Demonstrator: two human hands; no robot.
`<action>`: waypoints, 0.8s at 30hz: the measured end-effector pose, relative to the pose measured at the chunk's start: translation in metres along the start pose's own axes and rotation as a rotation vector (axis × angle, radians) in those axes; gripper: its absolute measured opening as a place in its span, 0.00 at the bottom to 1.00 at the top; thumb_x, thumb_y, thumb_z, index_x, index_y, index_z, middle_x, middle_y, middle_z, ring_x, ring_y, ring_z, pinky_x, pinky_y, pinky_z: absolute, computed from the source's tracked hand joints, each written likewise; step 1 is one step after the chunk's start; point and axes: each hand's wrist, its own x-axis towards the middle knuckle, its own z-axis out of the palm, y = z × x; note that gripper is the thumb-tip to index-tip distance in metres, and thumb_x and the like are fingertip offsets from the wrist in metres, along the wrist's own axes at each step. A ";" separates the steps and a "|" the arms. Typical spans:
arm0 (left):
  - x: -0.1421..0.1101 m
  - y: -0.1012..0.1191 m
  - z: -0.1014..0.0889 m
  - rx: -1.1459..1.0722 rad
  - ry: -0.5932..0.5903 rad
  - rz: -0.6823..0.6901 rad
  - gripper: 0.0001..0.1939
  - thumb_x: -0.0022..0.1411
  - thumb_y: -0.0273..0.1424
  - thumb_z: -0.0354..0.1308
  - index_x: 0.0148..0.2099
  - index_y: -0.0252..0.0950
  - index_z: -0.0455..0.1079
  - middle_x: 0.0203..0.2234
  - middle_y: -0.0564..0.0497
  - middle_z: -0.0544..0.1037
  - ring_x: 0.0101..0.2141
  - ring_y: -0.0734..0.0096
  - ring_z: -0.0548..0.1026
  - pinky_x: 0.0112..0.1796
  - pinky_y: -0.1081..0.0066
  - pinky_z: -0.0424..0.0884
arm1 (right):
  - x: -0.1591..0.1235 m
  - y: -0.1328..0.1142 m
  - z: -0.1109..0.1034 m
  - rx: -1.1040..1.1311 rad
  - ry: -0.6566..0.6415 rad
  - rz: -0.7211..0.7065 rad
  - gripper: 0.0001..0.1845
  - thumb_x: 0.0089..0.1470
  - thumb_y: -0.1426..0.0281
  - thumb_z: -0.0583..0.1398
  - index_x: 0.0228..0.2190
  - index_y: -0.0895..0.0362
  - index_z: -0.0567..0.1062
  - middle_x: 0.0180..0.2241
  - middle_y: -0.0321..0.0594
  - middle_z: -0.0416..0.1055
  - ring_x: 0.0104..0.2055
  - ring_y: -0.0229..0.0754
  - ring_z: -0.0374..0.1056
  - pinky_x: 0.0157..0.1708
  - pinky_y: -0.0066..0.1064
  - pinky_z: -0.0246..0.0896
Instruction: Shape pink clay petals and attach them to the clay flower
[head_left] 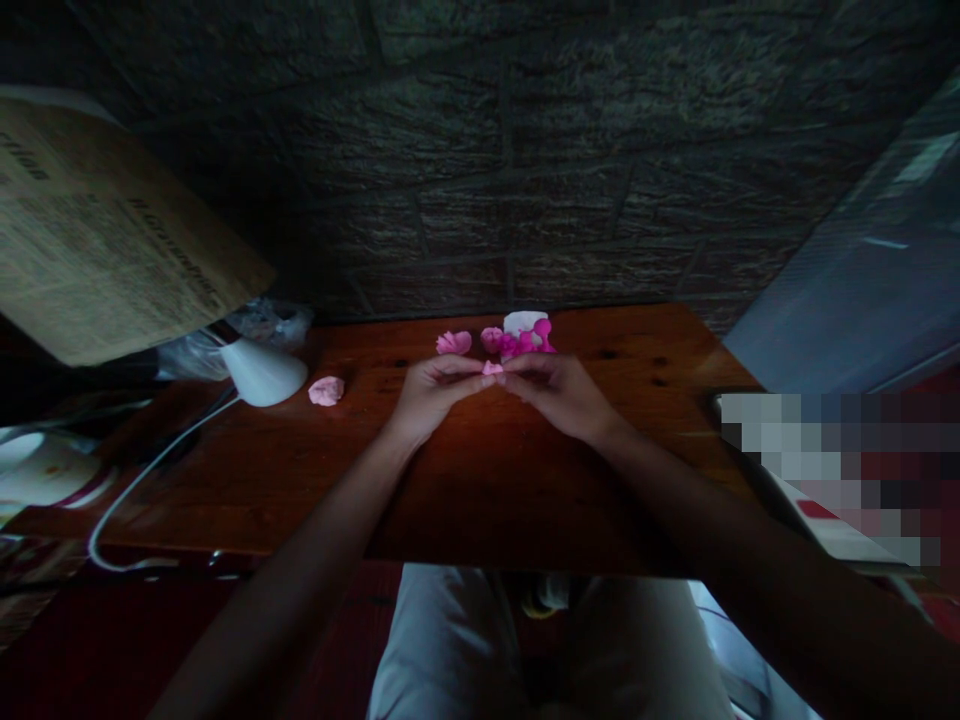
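Note:
Between the fingertips of both hands is a small piece of pink clay-like material point(492, 368). My left hand point(435, 388) pinches it from the left, thumb and forefinger closed. From the other side my right hand point(553, 392) pinches it the same way. Just behind the hands lie a ruffled pink flower-like piece point(454, 343) and a second, smaller pink piece point(492, 339). Bright magenta knobbed shapes point(525, 343) sit beyond my right hand, partly hidden by it. A pale pink lump point(326, 390) rests on the table to the left.
The wooden table point(480, 500) meets a dark stone-patterned wall point(465, 180). At left stands a lamp with a white base point(266, 372), a printed paper shade point(112, 230) and a trailing cord point(142, 482). A white object point(525, 322) lies behind the magenta shapes.

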 end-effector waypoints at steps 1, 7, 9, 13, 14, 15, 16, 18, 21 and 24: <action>0.000 0.000 0.000 0.001 0.005 -0.001 0.13 0.43 0.33 0.78 0.33 0.39 0.83 0.33 0.49 0.86 0.36 0.68 0.81 0.49 0.62 0.76 | 0.000 -0.001 0.000 0.003 0.001 0.002 0.12 0.55 0.59 0.65 0.35 0.54 0.83 0.36 0.39 0.82 0.37 0.42 0.74 0.42 0.36 0.67; -0.001 0.003 0.002 0.029 0.019 0.006 0.14 0.43 0.34 0.79 0.33 0.38 0.83 0.33 0.48 0.86 0.37 0.66 0.82 0.51 0.61 0.76 | -0.001 -0.006 0.000 0.009 0.000 0.006 0.12 0.55 0.59 0.64 0.36 0.53 0.84 0.36 0.38 0.81 0.36 0.41 0.73 0.38 0.34 0.67; -0.001 0.004 0.003 0.043 0.025 0.015 0.13 0.44 0.35 0.78 0.34 0.38 0.83 0.34 0.48 0.86 0.37 0.66 0.82 0.50 0.61 0.76 | -0.001 -0.005 0.000 0.019 -0.010 -0.003 0.12 0.55 0.59 0.64 0.36 0.52 0.84 0.36 0.37 0.81 0.36 0.41 0.73 0.37 0.34 0.67; -0.002 0.004 0.003 0.067 0.041 0.034 0.12 0.45 0.34 0.77 0.34 0.39 0.83 0.34 0.48 0.86 0.37 0.66 0.82 0.50 0.61 0.76 | -0.001 -0.004 0.000 0.022 -0.008 -0.001 0.11 0.56 0.59 0.64 0.36 0.51 0.84 0.37 0.37 0.81 0.37 0.41 0.73 0.38 0.34 0.67; -0.002 0.003 0.003 0.074 0.042 0.040 0.12 0.46 0.34 0.77 0.35 0.40 0.84 0.34 0.48 0.86 0.37 0.66 0.82 0.51 0.61 0.76 | -0.001 -0.004 0.000 0.023 -0.003 0.000 0.11 0.56 0.59 0.64 0.36 0.51 0.84 0.37 0.37 0.81 0.37 0.41 0.73 0.38 0.34 0.67; -0.002 0.003 0.003 0.082 0.043 0.047 0.12 0.46 0.34 0.77 0.35 0.40 0.84 0.34 0.48 0.86 0.37 0.66 0.82 0.51 0.60 0.76 | -0.001 -0.004 0.000 0.025 0.001 -0.001 0.11 0.56 0.59 0.65 0.36 0.51 0.84 0.37 0.37 0.81 0.37 0.41 0.73 0.38 0.34 0.67; -0.002 0.003 0.003 0.088 0.041 0.053 0.12 0.46 0.34 0.77 0.35 0.40 0.84 0.34 0.48 0.86 0.38 0.65 0.82 0.51 0.60 0.76 | -0.001 -0.004 0.001 0.028 0.004 -0.001 0.11 0.56 0.58 0.65 0.35 0.51 0.84 0.37 0.38 0.81 0.37 0.41 0.73 0.38 0.34 0.67; -0.002 0.003 0.003 0.096 0.036 0.061 0.12 0.47 0.34 0.77 0.35 0.40 0.84 0.35 0.49 0.86 0.38 0.65 0.82 0.51 0.61 0.76 | -0.001 -0.004 0.001 0.031 0.009 0.003 0.12 0.55 0.57 0.65 0.35 0.51 0.84 0.36 0.38 0.81 0.37 0.41 0.73 0.38 0.35 0.67; -0.003 0.004 0.002 0.089 0.013 0.054 0.12 0.47 0.34 0.77 0.36 0.41 0.84 0.35 0.48 0.86 0.38 0.66 0.81 0.49 0.63 0.76 | -0.001 -0.004 0.001 0.041 0.025 0.008 0.12 0.55 0.57 0.66 0.34 0.51 0.84 0.35 0.37 0.81 0.36 0.41 0.72 0.38 0.34 0.67; -0.003 0.004 0.000 0.084 -0.012 0.040 0.13 0.49 0.37 0.76 0.38 0.40 0.84 0.32 0.49 0.85 0.31 0.70 0.78 0.40 0.67 0.76 | -0.001 -0.004 0.001 0.062 0.043 0.001 0.11 0.54 0.58 0.66 0.34 0.52 0.84 0.34 0.36 0.81 0.34 0.40 0.71 0.38 0.34 0.66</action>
